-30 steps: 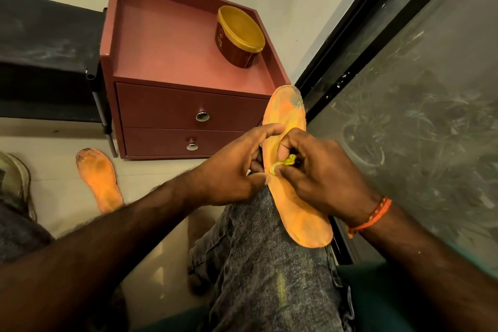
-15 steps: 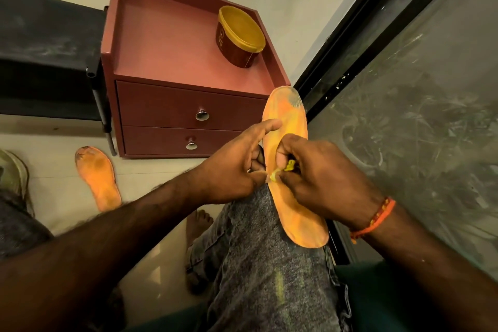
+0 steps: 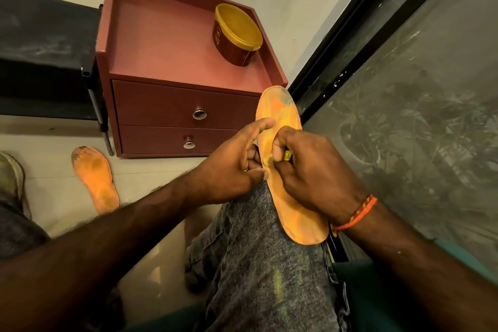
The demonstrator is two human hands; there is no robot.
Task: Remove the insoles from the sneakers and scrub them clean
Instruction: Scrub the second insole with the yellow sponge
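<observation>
An orange insole (image 3: 292,207) lies lengthwise on my right knee, its stained toe end pointing away from me. My left hand (image 3: 231,167) grips its left edge, thumb underneath and index finger stretched across the top. My right hand (image 3: 310,172) presses a small yellow scrubbing piece (image 3: 287,155) against the middle of the insole; most of that piece is hidden in my fingers. A second orange insole (image 3: 95,178) lies on the tiled floor to the left. The edge of a dirty sneaker (image 3: 10,178) shows at the far left.
A maroon two-drawer cabinet (image 3: 161,105) stands ahead, with a yellow-lidded tub (image 3: 237,35) on its top. A dark shelf (image 3: 40,56) is to its left. A glass door with a black frame (image 3: 350,43) runs along the right.
My right hand has slid the yellow piece a little up the insole, toward the toe. My left index finger has stretched further across it. The camera view shifted slightly.
</observation>
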